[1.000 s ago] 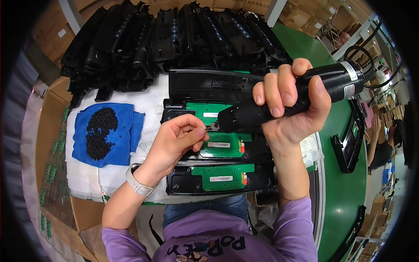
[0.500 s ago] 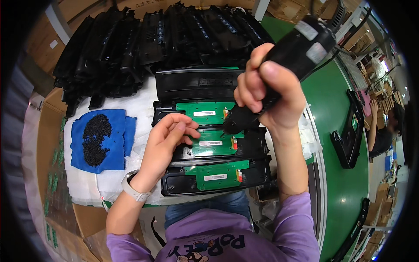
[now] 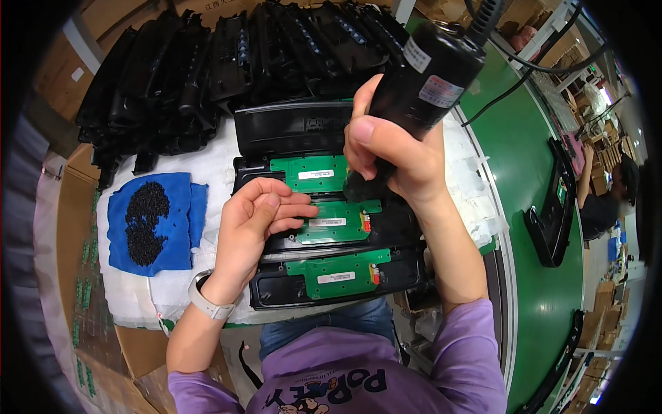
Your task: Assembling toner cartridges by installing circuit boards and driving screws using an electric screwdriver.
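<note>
My right hand [image 3: 403, 155] is wrapped round a black corded electric screwdriver [image 3: 420, 86]. The tool slants down to the left, its lower end just above the right part of the middle green circuit board [image 3: 334, 231]. My left hand [image 3: 252, 221] hovers at that board's left edge, thumb lying against the half-curled fingers; whatever they hold is hidden. The board sits in a black plastic panel [image 3: 396, 224]. Behind it lies another panel with a green board [image 3: 310, 165], partly covered by the screwdriver. A third board [image 3: 338, 277] in its panel is nearest my body.
Small black screws [image 3: 146, 221] lie heaped on a blue cloth [image 3: 181, 245] at the left. Black plastic panels [image 3: 241, 58] are piled along the back. A green conveyor belt [image 3: 534, 290] on the right carries another black part [image 3: 552, 214]. A person [image 3: 610, 200] is beyond it.
My right hand and the screwdriver have shifted left, and the tool stands steeper. My left hand's fingers have straightened a little. The three panels stay in the same arrangement.
</note>
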Motion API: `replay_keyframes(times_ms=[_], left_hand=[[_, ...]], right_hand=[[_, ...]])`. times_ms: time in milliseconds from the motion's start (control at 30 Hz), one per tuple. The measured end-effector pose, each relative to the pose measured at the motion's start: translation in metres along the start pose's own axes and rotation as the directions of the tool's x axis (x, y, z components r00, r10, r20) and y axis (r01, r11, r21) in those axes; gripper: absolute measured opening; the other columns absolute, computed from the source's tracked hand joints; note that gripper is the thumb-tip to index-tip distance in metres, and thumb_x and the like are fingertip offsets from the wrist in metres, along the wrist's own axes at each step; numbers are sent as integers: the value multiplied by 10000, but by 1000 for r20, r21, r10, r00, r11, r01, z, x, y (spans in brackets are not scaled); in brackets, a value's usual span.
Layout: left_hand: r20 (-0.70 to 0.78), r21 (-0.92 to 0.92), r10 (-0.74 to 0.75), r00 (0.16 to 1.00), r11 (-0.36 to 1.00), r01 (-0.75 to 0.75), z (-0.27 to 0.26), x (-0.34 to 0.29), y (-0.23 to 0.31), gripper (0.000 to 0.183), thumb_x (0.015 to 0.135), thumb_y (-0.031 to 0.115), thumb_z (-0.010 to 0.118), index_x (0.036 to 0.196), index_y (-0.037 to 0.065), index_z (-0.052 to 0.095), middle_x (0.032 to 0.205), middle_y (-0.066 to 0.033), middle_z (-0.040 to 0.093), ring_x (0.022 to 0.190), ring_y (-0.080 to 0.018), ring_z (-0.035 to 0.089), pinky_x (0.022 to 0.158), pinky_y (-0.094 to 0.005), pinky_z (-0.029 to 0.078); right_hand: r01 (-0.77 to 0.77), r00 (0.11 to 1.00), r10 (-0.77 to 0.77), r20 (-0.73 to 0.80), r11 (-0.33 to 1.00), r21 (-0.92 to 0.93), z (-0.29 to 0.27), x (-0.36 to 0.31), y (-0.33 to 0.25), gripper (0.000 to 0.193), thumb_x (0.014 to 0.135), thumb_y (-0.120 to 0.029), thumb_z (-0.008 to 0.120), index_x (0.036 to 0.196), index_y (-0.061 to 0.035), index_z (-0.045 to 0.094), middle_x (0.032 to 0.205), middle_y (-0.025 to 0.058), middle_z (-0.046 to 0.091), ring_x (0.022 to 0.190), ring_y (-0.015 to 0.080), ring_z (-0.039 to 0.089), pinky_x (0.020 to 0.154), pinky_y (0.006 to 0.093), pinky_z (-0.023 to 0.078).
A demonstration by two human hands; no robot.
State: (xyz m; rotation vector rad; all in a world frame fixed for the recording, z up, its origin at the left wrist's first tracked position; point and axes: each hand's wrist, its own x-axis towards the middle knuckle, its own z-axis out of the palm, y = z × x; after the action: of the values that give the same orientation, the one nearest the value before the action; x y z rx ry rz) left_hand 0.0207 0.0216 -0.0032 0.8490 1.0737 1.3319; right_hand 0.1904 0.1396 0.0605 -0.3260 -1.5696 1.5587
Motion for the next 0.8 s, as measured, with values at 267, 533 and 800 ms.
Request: replay_keyframes(times_ms=[267,533,800], left_hand=[[-12,28,-17,1000,999,17,1,2,0,225,965,194,435,1005,-14,510,981,-180,633,873,-223,661,718,-250,526],[32,77,-5,999,997,3,3,3,-3,196,956,124,435,1028,-34,526,1016,-167,621,916,-216,641,801,-268,508],[48,101,-51,998,994,46,5,3,1,179,946,68,417,1046,-41,517,999,-165,618,880,-217,644,773,-266,510]], right_hand=[[-3,999,5,41,999,-52,3,0,2,222,712,-122,641,756,-5,458,511,55,472,384,122,440,375,239,343],[13,997,-10,75,999,-32,7,-2,2,223,701,-129,641,772,3,476,532,50,478,387,116,439,372,236,337],[2,1000,-2,-7,998,61,-6,4,2,197,708,-113,623,768,4,476,518,49,463,369,122,427,370,241,335]])
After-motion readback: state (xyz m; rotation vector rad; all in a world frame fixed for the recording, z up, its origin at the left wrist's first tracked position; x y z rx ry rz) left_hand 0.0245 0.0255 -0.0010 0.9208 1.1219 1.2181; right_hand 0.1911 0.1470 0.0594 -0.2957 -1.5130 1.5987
